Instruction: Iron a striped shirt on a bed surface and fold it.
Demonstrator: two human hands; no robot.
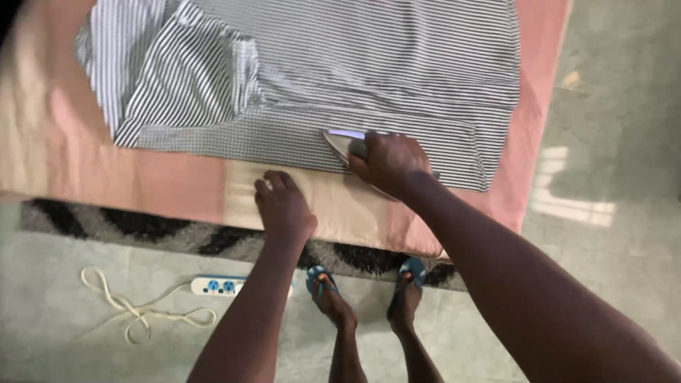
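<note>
A black-and-white striped garment (319, 78) lies spread flat on a pink and cream cloth-covered surface (177, 184). My right hand (389, 162) grips the handle of a clothes iron (340, 142), whose pointed tip faces left on the garment's lower edge. My left hand (282, 206) rests knuckles down on the cream part of the cloth, just below the garment and left of the iron, holding nothing.
A white power strip (223, 286) with blue sockets and a looped cream cord (135, 308) lie on the floor at the lower left. A black-and-white shaggy rug (142, 227) shows under the covered surface. My feet in blue sandals (323, 280) stand by its edge.
</note>
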